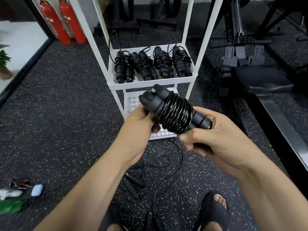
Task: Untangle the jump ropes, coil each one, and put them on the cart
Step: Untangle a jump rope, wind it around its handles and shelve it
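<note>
Left hand (141,127) comes up from lower left, fingers curled under the near end of the coiled jump rope (175,112). The bundle is tilted, handle caps up-left, held in front of the cart (150,84). Right hand (216,139) comes in from the right and grips the handle ends at lower right. Middle shelf holds four coiled ropes (151,64) side by side, nearly rim to rim. Lower shelf (133,102) sits behind the hands. Loose ropes (133,182) lie on the floor below the wrists. Black bench (260,79) stands near the cart's right side.
</note>
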Demonstrator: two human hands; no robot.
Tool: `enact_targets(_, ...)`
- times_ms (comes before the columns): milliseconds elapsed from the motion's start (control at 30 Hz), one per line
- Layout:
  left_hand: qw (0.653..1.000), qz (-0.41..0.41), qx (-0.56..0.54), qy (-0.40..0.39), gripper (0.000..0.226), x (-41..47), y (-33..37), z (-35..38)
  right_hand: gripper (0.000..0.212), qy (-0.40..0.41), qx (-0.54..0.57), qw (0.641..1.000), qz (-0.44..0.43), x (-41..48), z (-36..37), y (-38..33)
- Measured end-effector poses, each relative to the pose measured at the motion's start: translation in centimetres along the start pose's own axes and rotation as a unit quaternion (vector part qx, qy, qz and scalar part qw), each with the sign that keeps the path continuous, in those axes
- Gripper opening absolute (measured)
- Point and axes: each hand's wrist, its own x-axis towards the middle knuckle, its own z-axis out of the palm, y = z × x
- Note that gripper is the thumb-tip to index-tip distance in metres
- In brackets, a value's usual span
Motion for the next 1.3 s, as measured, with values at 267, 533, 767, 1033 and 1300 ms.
enact_targets(267, 0.996, 0.027, 0.017, 0.078, 0.015, 0.5, -1.7, 0.1, 0.028, 0.049, 0.017, 0.998, 0.019, 0.7, 0.9, 1.2)
enact_targets(533, 0.997, 0.041, -0.019, 0.065, 0.025, 0.3, -1.4, -0.5, 0.024, 0.081, 0.052, 0.995, 0.020, 1.7, 1.7, 2.4)
enact_targets(767, 0.999, 0.030, -0.033, 0.019, 0.026, -0.3, -0.5, -0.2, 0.027, 0.130, 0.081, 0.988, 0.024, 2.7, 1.9, 2.9)
enact_targets(1033, 0.997, 0.028, -0.059, 0.033, 0.036, 0.7, -2.0, 0.2, 0.061, 0.153, 0.030, 0.988, 0.005, 2.6, 3.1, 3.7)
enact_targets(1300, 0.995, -0.041, -0.081, 0.032, 0.058, 6.4, -5.3, -2.9, 0.040, 0.188, -0.163, 0.968, 0.012, 6.3, 3.1, 6.4)
